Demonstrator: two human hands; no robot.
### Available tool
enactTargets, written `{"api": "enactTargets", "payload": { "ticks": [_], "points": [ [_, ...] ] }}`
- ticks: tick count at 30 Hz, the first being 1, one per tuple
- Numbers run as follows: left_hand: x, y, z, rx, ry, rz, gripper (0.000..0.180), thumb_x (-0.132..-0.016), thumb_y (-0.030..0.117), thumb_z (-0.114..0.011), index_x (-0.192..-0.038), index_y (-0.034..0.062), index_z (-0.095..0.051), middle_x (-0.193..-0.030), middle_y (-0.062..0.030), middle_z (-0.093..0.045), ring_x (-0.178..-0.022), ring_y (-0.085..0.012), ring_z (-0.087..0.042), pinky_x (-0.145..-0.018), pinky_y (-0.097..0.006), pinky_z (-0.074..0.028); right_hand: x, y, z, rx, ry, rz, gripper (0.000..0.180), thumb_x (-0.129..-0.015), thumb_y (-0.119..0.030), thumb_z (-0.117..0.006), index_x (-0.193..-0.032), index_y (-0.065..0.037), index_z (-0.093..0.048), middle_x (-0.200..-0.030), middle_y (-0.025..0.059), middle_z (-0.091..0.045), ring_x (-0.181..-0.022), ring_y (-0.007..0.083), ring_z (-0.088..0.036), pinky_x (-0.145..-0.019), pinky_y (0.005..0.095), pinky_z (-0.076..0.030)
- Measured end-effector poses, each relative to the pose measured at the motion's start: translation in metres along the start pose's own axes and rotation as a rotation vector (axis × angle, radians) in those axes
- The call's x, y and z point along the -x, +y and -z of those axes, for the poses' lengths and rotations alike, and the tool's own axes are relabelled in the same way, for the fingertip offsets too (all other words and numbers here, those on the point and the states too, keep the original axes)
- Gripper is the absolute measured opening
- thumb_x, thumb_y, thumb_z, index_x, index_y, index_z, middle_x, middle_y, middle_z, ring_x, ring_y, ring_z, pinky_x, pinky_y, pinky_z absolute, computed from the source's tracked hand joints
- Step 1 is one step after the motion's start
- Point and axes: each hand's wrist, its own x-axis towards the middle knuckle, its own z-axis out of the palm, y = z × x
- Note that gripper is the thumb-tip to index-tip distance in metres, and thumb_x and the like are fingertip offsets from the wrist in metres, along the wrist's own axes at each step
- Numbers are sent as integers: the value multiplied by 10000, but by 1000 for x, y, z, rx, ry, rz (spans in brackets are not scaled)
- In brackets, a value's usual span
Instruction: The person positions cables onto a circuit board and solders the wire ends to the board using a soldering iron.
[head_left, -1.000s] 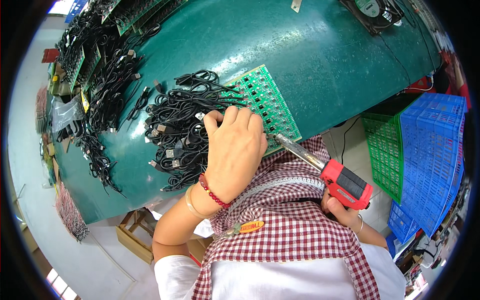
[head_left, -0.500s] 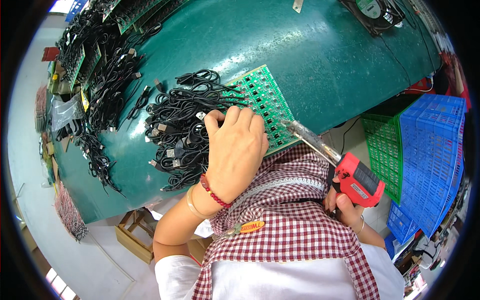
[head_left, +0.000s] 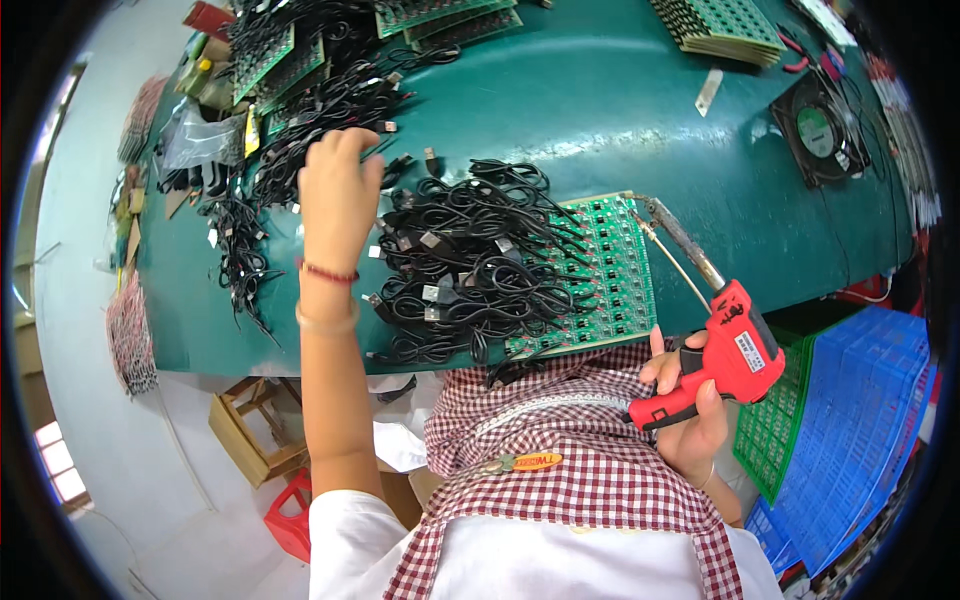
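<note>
My left hand (head_left: 340, 195) reaches over the loose black USB cables (head_left: 285, 172) at the left. A gap shows between its thumb and partly curled fingers; the fingertips' contact with the cables is unclear. My right hand (head_left: 702, 430) grips a red and black soldering gun (head_left: 742, 348). The gun's metal barrel points away from me, its tip close to the far right corner of a green circuit board panel (head_left: 622, 262). Along the panel's left side, a heap of coiled black USB cables (head_left: 470, 250) covers part of it, with wire ends on the board.
More circuit boards (head_left: 715, 28) are stacked at the far right, near a black fan (head_left: 815, 130) and a small metal strip (head_left: 709, 92). Other boards (head_left: 440, 14) lie at the far left. Blue crates (head_left: 850, 390) stand right of the table; a red stool (head_left: 290, 515) is below left.
My left hand has left the panel and moved left to the loose cables. The soldering gun has risen toward the panel's far corner. The view has shifted.
</note>
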Motion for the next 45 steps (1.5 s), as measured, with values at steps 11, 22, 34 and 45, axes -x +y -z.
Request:
{"api": "enactTargets", "payload": {
  "ticks": [11,22,34,45],
  "points": [
    [18,13,38,574,-207,-85,249,-722,-176,-521,-856,12,-611,-948,-97,-517,-819,-268,-568,-718,-325,-479,-7,-1,-6,-15,63,4,462,-914,-317,-525,-1228,-2,-399,-764,95,-579,-826,260,-624,-1147,507,-221],
    [-7,8,-27,443,18,14,178,-856,56,-621,-1023,-5,-605,-891,-134,-660,-813,-292,-640,-741,-357,-502,1,-10,2,-56,90,-21,466,-904,-313,-541,-1225,-4,-403,-750,94,-580,-904,289,-626,-1167,509,-163],
    [-5,70,36,589,86,-76,138,-790,-47,-634,-899,34,-659,-738,-78,-515,-586,-187,-529,-543,-283,-432,-2,-7,-2,-31,74,-18,468,-894,-314,-541,-1225,-5,-421,-759,98,-595,-920,306,-637,-1156,507,-158],
    [52,149,49,1099,-309,232,236,-797,-55,-626,-1017,19,-668,-741,-49,-573,-610,-111,-570,-557,-233,-451,-12,-4,9,-57,-30,-20,434,-903,-284,-521,-1221,-6,-425,-770,89,-590,-857,260,-633,-1150,509,-165]
  ]
}}
